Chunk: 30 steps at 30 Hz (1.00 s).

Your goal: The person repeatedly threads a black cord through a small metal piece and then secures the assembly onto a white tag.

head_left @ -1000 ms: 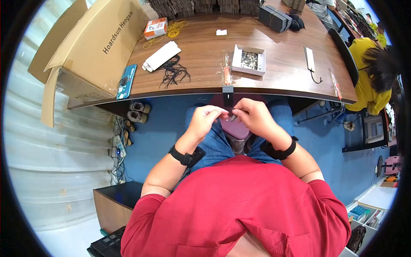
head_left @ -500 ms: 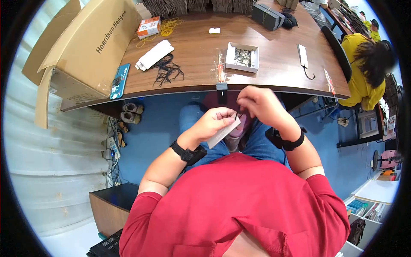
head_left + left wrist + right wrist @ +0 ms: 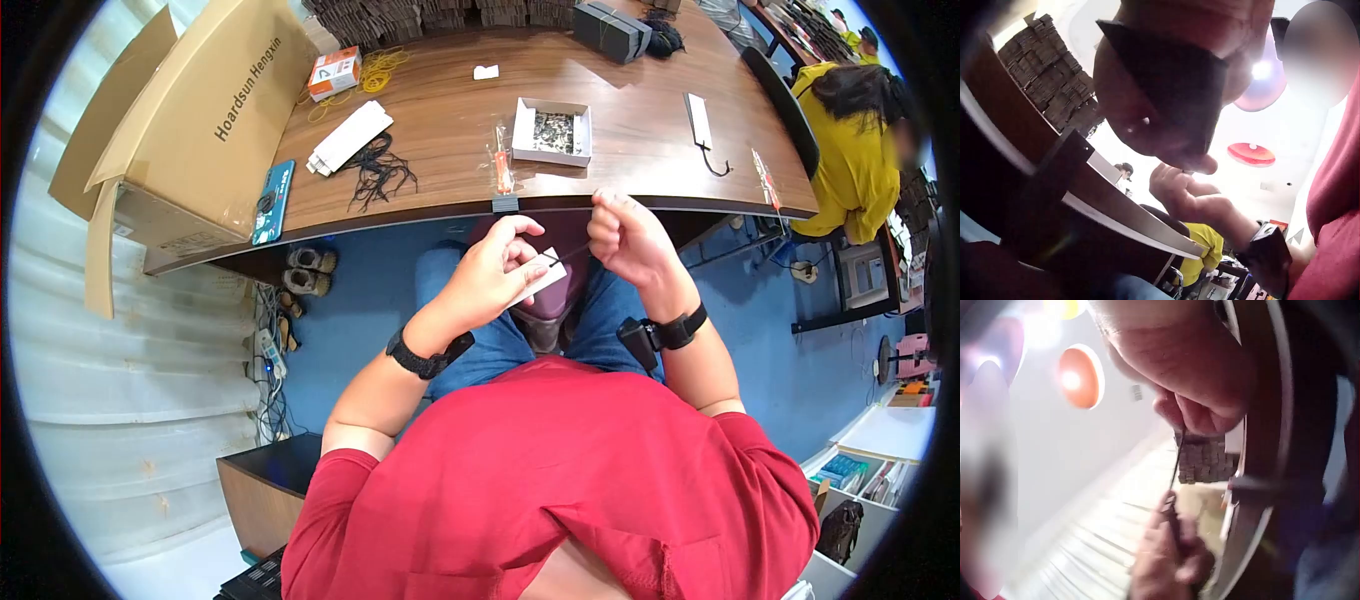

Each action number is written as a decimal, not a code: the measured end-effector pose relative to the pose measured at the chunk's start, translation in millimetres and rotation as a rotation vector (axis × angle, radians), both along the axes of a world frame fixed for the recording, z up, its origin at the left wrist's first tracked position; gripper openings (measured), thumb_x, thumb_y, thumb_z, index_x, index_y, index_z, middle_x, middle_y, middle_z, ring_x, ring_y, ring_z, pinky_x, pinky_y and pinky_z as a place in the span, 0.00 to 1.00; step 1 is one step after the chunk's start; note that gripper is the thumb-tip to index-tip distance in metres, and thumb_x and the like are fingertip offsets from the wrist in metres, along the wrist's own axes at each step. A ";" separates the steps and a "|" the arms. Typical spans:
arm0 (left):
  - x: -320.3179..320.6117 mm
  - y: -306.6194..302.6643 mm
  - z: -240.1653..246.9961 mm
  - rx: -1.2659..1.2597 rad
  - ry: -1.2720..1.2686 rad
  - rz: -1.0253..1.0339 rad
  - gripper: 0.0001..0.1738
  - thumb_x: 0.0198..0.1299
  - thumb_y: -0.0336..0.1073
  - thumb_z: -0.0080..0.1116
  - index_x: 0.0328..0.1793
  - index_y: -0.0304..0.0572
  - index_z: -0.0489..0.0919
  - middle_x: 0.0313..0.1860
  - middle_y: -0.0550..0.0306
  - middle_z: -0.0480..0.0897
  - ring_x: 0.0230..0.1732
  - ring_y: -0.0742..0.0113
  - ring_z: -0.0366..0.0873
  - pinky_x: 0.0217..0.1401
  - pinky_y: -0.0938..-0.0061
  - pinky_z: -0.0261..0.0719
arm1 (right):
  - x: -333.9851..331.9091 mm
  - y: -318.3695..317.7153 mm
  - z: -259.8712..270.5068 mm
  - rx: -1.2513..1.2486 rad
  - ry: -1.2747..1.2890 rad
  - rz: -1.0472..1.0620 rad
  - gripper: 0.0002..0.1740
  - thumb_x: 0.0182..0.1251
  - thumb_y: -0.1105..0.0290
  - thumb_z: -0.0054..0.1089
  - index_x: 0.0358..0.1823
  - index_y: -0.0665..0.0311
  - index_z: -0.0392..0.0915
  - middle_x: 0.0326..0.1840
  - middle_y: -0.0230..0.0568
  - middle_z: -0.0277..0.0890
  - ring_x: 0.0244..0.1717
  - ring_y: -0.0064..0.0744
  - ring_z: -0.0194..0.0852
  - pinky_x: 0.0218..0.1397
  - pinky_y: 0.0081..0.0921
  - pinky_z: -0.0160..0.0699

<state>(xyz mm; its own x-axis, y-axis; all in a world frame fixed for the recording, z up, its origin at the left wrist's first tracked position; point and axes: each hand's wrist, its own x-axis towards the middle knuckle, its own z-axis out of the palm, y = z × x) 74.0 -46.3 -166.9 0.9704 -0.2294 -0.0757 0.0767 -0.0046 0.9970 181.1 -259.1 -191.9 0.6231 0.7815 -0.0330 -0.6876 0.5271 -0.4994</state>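
Note:
In the head view my left hand (image 3: 492, 270) pinches a small white card tag (image 3: 543, 279) above my lap, just in front of the table edge. The tag shows as a dark silhouette (image 3: 1179, 94) in the left wrist view. A thin black cord (image 3: 1177, 464) runs taut from the tag end to my right hand (image 3: 632, 240). The right fingers are curled and pinch the cord's other end, a little higher and to the right of the tag.
On the table (image 3: 440, 130) are a shallow white box (image 3: 552, 159) of small parts, stacked white tags (image 3: 350, 138), loose black cords (image 3: 385, 172) and a corded tag (image 3: 698, 122). A grey-black block (image 3: 506, 204) sits at the table edge. A large cardboard box (image 3: 215, 150) stands left.
The hands were close together at first. The tag came into view in my left hand, then my right hand moved up and to the right, drawing the black cord out straight.

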 end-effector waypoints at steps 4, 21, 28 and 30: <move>0.0 -2.3 6.3 0.056 0.055 -0.118 0.24 0.62 0.26 0.54 0.61 0.38 0.57 0.30 0.54 0.77 0.28 0.74 0.76 0.29 0.79 0.74 | -27.8 6.9 45.2 -0.812 -0.774 0.012 0.13 0.63 0.72 0.59 0.46 0.71 0.79 0.37 0.31 0.80 0.32 0.18 0.72 0.34 0.18 0.73; 7.5 0.4 4.6 0.172 0.010 -0.150 0.27 0.61 0.23 0.54 0.63 0.39 0.56 0.30 0.54 0.78 0.31 0.72 0.77 0.32 0.80 0.75 | -26.7 -0.1 7.5 -0.618 -0.274 0.036 0.03 0.58 0.74 0.53 0.28 0.60 0.75 0.16 0.20 0.61 0.15 0.09 0.47 0.17 0.12 0.42; 9.7 -3.0 10.7 0.279 0.010 -0.160 0.25 0.60 0.22 0.54 0.61 0.39 0.59 0.31 0.54 0.79 0.31 0.72 0.78 0.32 0.78 0.75 | -38.4 5.4 35.2 -1.100 -1.231 -0.081 0.19 0.55 0.60 0.65 0.44 0.64 0.81 0.29 0.45 0.80 0.30 0.36 0.79 0.36 0.28 0.76; 7.5 -5.1 20.4 0.389 -0.023 -0.208 0.25 0.59 0.22 0.54 0.61 0.39 0.60 0.30 0.55 0.79 0.31 0.72 0.78 0.32 0.78 0.75 | -37.9 2.9 47.7 -1.131 -1.424 0.091 0.20 0.50 0.57 0.68 0.41 0.60 0.82 0.35 0.49 0.81 0.38 0.48 0.80 0.40 0.34 0.77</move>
